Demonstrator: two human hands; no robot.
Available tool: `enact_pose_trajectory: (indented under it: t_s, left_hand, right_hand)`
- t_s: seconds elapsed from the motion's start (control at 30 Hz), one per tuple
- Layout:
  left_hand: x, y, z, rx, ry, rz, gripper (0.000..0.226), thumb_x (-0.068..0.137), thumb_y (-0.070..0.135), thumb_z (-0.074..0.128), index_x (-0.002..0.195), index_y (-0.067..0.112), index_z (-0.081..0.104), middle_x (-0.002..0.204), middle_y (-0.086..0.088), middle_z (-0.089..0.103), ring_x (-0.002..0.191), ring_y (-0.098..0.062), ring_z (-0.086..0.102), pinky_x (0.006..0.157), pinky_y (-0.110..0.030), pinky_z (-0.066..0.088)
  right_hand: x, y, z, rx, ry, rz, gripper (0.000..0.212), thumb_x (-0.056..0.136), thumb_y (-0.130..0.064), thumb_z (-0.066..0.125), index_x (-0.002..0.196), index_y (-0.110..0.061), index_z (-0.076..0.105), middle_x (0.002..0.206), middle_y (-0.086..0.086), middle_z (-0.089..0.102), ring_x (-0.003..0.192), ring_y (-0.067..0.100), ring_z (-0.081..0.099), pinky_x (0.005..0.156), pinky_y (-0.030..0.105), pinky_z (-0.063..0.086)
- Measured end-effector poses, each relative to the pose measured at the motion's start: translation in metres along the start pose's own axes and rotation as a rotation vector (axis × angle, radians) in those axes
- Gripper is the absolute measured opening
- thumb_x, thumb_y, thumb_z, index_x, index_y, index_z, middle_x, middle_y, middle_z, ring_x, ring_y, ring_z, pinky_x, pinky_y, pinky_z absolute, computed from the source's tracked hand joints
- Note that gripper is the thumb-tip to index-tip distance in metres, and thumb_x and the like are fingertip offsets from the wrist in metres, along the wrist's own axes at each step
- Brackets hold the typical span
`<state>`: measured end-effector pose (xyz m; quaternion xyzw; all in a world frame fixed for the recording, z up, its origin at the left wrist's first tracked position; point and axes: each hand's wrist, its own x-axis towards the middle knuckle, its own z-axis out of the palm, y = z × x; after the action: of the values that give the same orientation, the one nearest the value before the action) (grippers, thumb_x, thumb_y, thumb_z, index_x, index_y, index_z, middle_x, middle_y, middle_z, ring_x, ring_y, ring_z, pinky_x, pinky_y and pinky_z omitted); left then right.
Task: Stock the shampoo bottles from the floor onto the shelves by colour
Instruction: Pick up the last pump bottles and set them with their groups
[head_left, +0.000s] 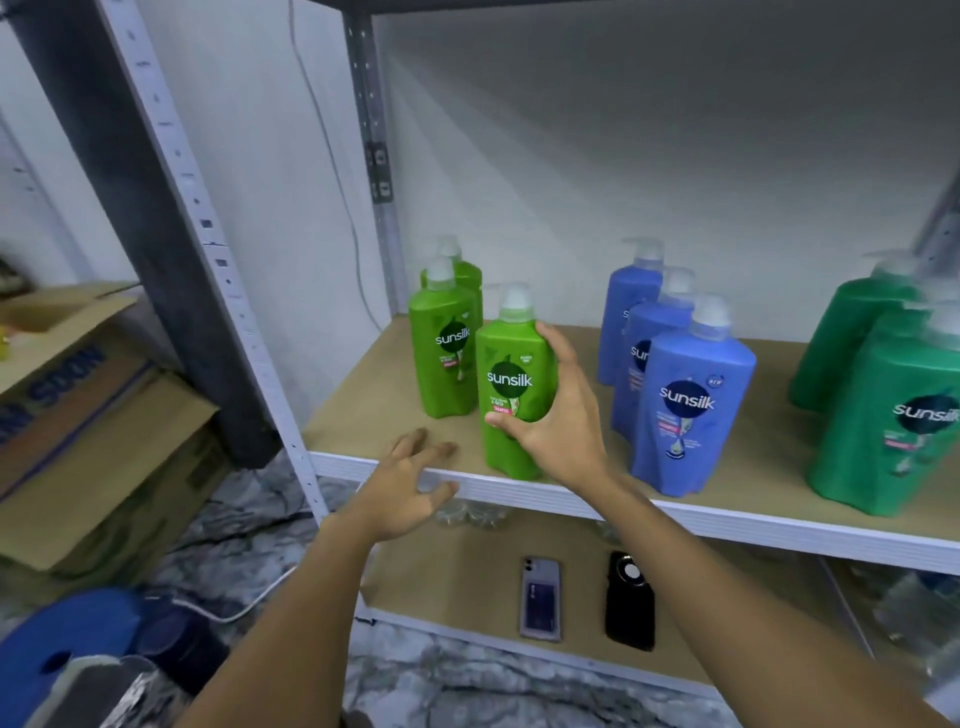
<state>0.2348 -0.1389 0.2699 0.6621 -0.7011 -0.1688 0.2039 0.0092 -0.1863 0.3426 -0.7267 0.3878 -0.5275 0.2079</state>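
The right hand (558, 415) wraps around a light green shampoo bottle (511, 384), thumb across the lower front of the label and fingers curled over the bottle's right shoulder. The bottle stands upright, its base on or just above the front edge of the shelf (649, 506); which of the two cannot be told. Its white pump cap rises just above the gripping fingers.

Behind and to the left of the held bottle stand two more light green bottles (441, 358), one behind the other, the nearer one just beside the held bottle. To the right of the grip, a row of three blue bottles (691, 400) runs from the front edge toward the back wall, the front one close to the right wrist. Farther right of those, well apart from the grip, a group of dark green bottles (883, 415) stands at the edge of the view.

The left hand (410, 488) hangs open and holds nothing, fingers spread, just below and to the left of the held bottle, over the shelf's white front rim.

Below the grip, on the lower shelf (457, 571), two phones lie flat side by side: a pale one (540, 597) and a black one (629, 600). Far to the left of both hands, cardboard boxes (93, 431) are stacked on the floor beside the shelf's upright post.
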Motion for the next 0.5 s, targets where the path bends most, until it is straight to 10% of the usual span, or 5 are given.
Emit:
enact_pose_trajectory:
  t_s: [0.23, 0.37, 0.5]
  left_hand:
    - [0.008, -0.01, -0.009, -0.069, 0.061, -0.018, 0.08, 0.074, 0.071, 0.042, 0.141, 0.031, 0.055, 0.157, -0.01, 0.037, 0.149, -0.022, 0.025, 0.117, -0.027, 0.017]
    - [0.009, -0.008, -0.011, -0.106, 0.067, -0.06, 0.067, 0.081, 0.056, 0.048, 0.142, 0.028, 0.055, 0.155, -0.008, 0.04, 0.146, -0.022, 0.028, 0.112, -0.022, 0.017]
    - [0.011, -0.004, -0.012, -0.115, 0.075, -0.083, 0.068, 0.082, 0.056, 0.047, 0.144, 0.028, 0.053, 0.153, -0.006, 0.043, 0.144, -0.022, 0.031, 0.108, -0.019, 0.016]
  right_hand:
    - [0.009, 0.009, 0.042, -0.011, -0.139, 0.035, 0.12, 0.071, -0.028, 0.089, 0.155, -0.046, 0.005, 0.147, -0.009, 0.049, 0.127, 0.011, 0.053, 0.104, 0.031, 0.044]
    - [0.01, 0.015, 0.048, 0.002, -0.273, 0.088, 0.123, 0.078, -0.016, 0.079, 0.152, -0.051, -0.013, 0.124, -0.014, 0.064, 0.091, 0.0, 0.067, 0.086, 0.021, 0.051]
    - [0.016, 0.016, 0.053, -0.007, -0.287, 0.082, 0.128, 0.079, -0.015, 0.08, 0.145, -0.061, -0.019, 0.14, -0.005, 0.059, 0.11, 0.015, 0.066, 0.088, 0.014, 0.043]
